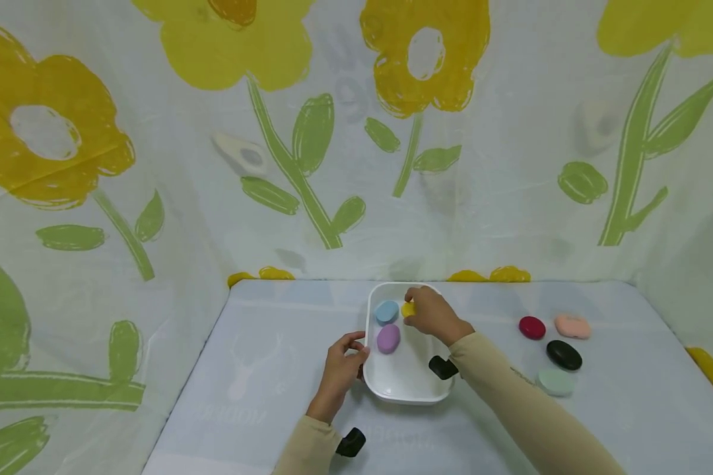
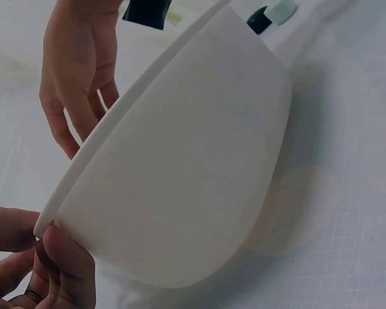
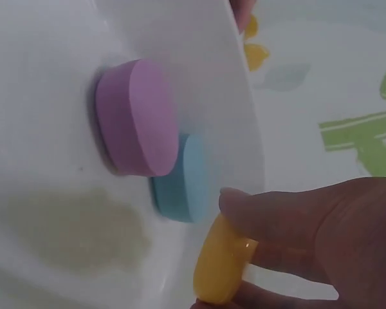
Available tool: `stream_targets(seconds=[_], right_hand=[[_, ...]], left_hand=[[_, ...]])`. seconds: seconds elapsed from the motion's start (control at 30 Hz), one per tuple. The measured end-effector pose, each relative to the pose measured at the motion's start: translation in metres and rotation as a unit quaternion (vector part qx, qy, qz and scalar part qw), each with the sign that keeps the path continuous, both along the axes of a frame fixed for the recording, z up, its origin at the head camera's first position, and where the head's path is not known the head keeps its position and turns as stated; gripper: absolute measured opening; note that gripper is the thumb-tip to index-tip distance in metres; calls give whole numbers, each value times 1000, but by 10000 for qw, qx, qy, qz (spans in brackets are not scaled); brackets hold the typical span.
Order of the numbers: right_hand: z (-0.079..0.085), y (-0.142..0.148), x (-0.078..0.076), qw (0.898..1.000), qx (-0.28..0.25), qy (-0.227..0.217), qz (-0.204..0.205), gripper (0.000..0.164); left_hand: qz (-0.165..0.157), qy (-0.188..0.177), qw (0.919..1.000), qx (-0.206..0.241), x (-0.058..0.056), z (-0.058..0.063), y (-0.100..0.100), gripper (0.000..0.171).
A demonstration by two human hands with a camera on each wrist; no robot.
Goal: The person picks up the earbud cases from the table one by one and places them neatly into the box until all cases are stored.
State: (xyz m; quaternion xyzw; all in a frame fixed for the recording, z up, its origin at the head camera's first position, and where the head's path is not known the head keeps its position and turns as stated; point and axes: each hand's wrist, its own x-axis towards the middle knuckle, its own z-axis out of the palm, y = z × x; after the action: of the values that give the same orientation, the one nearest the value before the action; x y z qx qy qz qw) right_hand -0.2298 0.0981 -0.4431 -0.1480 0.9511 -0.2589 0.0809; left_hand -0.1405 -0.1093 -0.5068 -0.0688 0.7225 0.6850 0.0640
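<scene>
A white tub (image 1: pixel 412 379) stands on the table with its long side toward me. My left hand (image 1: pixel 340 369) pinches its left rim between thumb and fingers, seen close in the left wrist view. Inside the tub lie a purple oval soap (image 1: pixel 389 338) and, just behind it, a light blue soap (image 1: pixel 387 313). My right hand (image 1: pixel 430 313) is over the tub's far right part and pinches a yellow soap (image 3: pixel 222 261). In the right wrist view the yellow piece is tilted, beside the blue one; whether it touches the tub floor I cannot tell.
Right of the tub lie a red soap (image 1: pixel 532 327), a pink soap (image 1: pixel 572 326), a black soap (image 1: pixel 564 355) and a pale green soap (image 1: pixel 556 382), partly behind the right sleeve. A flower-printed curtain (image 1: pixel 404 224) hangs behind the table (image 1: pixel 261 422).
</scene>
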Motion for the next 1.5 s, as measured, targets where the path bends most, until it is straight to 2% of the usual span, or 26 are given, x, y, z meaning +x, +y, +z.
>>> stream_targets(seconds=[0.2,0.3,0.5,0.77,0.93,1.07,1.3,1.5], right_hand=[[-11,-3,-7,9992,279,-193,-188,38],[-15,-1,-9,9992,330,-152,-181,38],[-16,6,-4,9995,-21,-66,-297,39],[-7,37,30,9923,-899,617,-579,39],[-4,68,51,9864,-1092,717,-995,39],[-7,98,68,9816,-1203,783,-1256,40],[-24,152,97,9784,-1025,1047,-1460,40],[-32,185,115,9786,-739,999,-1638,41]], left_hand=[[-57,41,10000,-2,1,-2,2,41],[-60,37,10000,2,2,-3,3,41],[-40,33,10000,5,2,-5,5,40],[-38,-44,10000,-79,2,-8,6,41],[1,-8,9999,-164,-1,-8,4,41],[22,-23,9998,-190,-2,-5,4,41],[49,-60,9998,-173,-2,-4,4,40],[57,-63,9999,-150,-3,-5,3,41]])
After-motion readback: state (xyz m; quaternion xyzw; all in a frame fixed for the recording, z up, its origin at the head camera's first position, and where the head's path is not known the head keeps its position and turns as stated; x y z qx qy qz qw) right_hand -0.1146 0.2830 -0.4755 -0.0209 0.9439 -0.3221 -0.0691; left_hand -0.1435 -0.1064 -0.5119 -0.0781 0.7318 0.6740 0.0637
